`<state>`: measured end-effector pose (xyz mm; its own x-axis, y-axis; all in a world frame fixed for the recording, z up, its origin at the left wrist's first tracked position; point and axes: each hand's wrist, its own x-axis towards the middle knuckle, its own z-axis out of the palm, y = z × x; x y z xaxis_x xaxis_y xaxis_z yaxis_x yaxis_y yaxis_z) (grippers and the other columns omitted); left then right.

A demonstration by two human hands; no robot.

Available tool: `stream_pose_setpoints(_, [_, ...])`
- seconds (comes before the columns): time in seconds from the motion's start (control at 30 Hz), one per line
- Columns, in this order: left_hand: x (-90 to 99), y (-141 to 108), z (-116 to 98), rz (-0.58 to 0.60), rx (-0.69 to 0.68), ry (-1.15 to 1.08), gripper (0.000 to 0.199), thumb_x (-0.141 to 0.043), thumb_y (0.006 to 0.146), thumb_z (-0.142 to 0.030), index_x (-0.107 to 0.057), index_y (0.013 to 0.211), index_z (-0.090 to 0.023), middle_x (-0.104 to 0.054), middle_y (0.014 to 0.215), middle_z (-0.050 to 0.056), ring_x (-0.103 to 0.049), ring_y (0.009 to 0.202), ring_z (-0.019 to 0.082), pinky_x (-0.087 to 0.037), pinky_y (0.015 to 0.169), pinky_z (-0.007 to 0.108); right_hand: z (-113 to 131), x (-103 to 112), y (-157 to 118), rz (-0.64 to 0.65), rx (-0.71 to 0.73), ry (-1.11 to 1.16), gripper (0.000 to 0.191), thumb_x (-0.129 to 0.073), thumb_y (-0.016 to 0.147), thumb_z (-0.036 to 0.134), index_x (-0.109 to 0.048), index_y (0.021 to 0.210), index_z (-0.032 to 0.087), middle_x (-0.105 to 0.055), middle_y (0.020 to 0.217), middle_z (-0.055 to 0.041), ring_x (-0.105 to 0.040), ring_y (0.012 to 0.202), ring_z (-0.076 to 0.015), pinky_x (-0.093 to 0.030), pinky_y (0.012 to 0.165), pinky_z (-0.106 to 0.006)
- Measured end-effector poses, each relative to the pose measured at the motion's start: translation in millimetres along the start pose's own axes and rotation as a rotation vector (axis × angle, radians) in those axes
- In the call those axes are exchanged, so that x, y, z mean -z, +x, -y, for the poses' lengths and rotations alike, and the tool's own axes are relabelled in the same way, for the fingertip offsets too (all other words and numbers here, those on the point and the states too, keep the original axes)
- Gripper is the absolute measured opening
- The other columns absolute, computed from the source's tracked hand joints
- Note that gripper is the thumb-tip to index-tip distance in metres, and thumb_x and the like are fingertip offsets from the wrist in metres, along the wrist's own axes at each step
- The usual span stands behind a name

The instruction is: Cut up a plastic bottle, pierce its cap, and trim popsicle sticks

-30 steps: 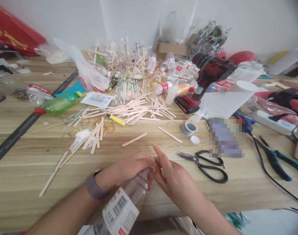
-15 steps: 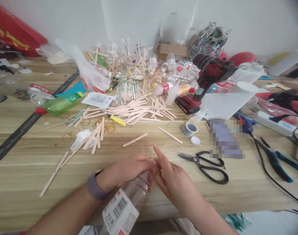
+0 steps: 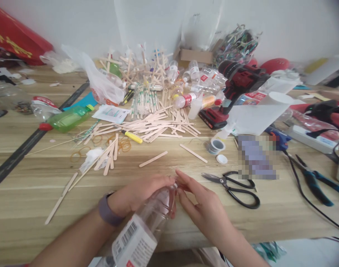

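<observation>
A clear plastic bottle (image 3: 155, 207) with a white barcode label (image 3: 134, 241) lies slanted over the table's front edge, its neck pointing away from me. My left hand (image 3: 143, 193), with a watch band at the wrist, is wrapped round the bottle's upper part, thumb near the mouth. At the bottle's mouth, my right hand (image 3: 198, 202) touches with its fingertips; what its fingers pinch there, if anything, is too small to make out. Black-handled scissors (image 3: 227, 185) lie to the right of my right hand.
Wooden sticks (image 3: 158, 124) are heaped mid-table, with a yellow-handled tool (image 3: 133, 137) beside them. A red drill (image 3: 236, 89) stands behind a small open jar (image 3: 216, 145). Pliers (image 3: 314, 178) and a cable lie right. A green bottle (image 3: 71, 118) rests left.
The bottle has turned slightly and its label has shifted a little left and down. The fingers of my right hand have moved at the bottle's mouth, the raised index finger now lower.
</observation>
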<state>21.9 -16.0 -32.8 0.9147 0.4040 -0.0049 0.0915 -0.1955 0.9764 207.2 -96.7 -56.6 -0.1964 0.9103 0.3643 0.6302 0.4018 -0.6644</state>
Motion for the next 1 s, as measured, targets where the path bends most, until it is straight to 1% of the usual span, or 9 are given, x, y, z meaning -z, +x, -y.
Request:
stream_pose_setpoints(0.1, [-1.8,-2,8,0.026,0.043,-0.165,0.024,-0.052,0.090,-0.039,-0.060,0.090,-0.016,-0.071,0.083,0.007,-0.065,0.074,0.019,-0.050,0.071,0.029,1,-1,1,-0.013,0.011,0.004,0.034,-0.045,0.093,0.014,-0.055,0.125,0.015,-0.071,0.105,-0.0096,-0.070,0.092,-0.0164,-0.057,0.081,-0.025])
stream_pose_setpoints(0.23, [-6.7,-2,13,0.003,0.100,-0.295,0.031,-0.051,0.091,-0.045,-0.063,0.090,-0.016,-0.070,0.082,0.007,-0.064,0.072,0.018,-0.051,0.068,0.029,0,0,1,-0.003,0.031,-0.009,0.037,-0.045,0.091,0.011,-0.055,0.127,0.014,-0.071,0.104,-0.0098,-0.069,0.092,-0.0166,-0.057,0.080,-0.025])
stream_pose_setpoints(0.3, [-8.9,-1,13,-0.004,0.182,-0.362,0.045,-0.040,0.096,-0.049,-0.065,0.082,-0.014,-0.068,0.076,0.007,-0.062,0.068,0.016,-0.050,0.067,0.027,-1,2,1,0.023,0.018,0.009,0.038,-0.044,0.091,0.011,-0.056,0.127,0.015,-0.071,0.101,-0.0082,-0.069,0.090,-0.0159,-0.057,0.078,-0.024])
stream_pose_setpoints(0.4, [-11.0,1,14,0.045,0.288,-0.465,0.062,-0.027,0.098,-0.051,-0.067,0.072,-0.013,-0.067,0.070,0.008,-0.060,0.065,0.016,-0.049,0.066,0.026,-3,6,2,0.067,0.023,0.035,0.038,-0.043,0.091,0.011,-0.056,0.126,0.017,-0.071,0.102,-0.0072,-0.069,0.090,-0.0155,-0.057,0.079,-0.024])
stream_pose_setpoints(0.53, [-12.0,1,16,0.062,0.349,-0.529,0.061,-0.030,0.096,-0.054,-0.069,0.072,-0.013,-0.069,0.071,0.009,-0.062,0.066,0.016,-0.048,0.068,0.027,-3,11,3,0.098,0.060,0.026,0.037,-0.042,0.093,0.012,-0.055,0.128,0.016,-0.070,0.110,-0.0097,-0.068,0.098,-0.0169,-0.057,0.081,-0.025])
stream_pose_setpoints(0.6, [-12.1,1,15,0.046,0.377,-0.550,0.063,-0.029,0.096,-0.055,-0.069,0.070,-0.013,-0.069,0.070,0.009,-0.062,0.066,0.017,-0.048,0.068,0.028,-3,13,4,0.120,0.066,0.025,0.039,-0.042,0.094,0.013,-0.053,0.131,0.016,-0.070,0.108,-0.0091,-0.069,0.096,-0.0165,-0.057,0.080,-0.025])
stream_pose_setpoints(0.77, [-12.3,1,11,0.026,0.353,-0.498,0.058,-0.035,0.095,-0.054,-0.069,0.071,-0.013,-0.069,0.070,0.008,-0.061,0.066,0.016,-0.047,0.069,0.027,-3,16,2,0.165,0.077,-0.027,0.044,-0.040,0.095,0.013,-0.046,0.138,0.016,-0.071,0.104,-0.0091,-0.069,0.088,-0.0165,-0.057,0.074,-0.026])
stream_pose_setpoints(0.9, [-15.4,4,14,0.031,0.431,-0.639,0.058,-0.038,0.092,-0.056,-0.067,0.065,-0.013,-0.066,0.063,0.007,-0.059,0.060,0.016,-0.046,0.062,0.027,-4,20,1,0.195,0.104,-0.072,0.042,-0.040,0.096,0.014,-0.048,0.137,0.017,-0.069,0.114,-0.0106,-0.068,0.098,-0.0184,-0.058,0.081,-0.028])
stream_pose_setpoints(1.0, [-17.2,4,13,0.013,0.407,-0.664,0.052,-0.043,0.090,-0.055,-0.065,0.067,-0.014,-0.066,0.063,0.006,-0.060,0.060,0.017,-0.046,0.060,0.027,-3,23,2,0.232,0.131,-0.114,0.039,-0.040,0.096,0.014,-0.050,0.134,0.015,-0.068,0.115,-0.0118,-0.068,0.102,-0.0196,-0.057,0.084,-0.030])
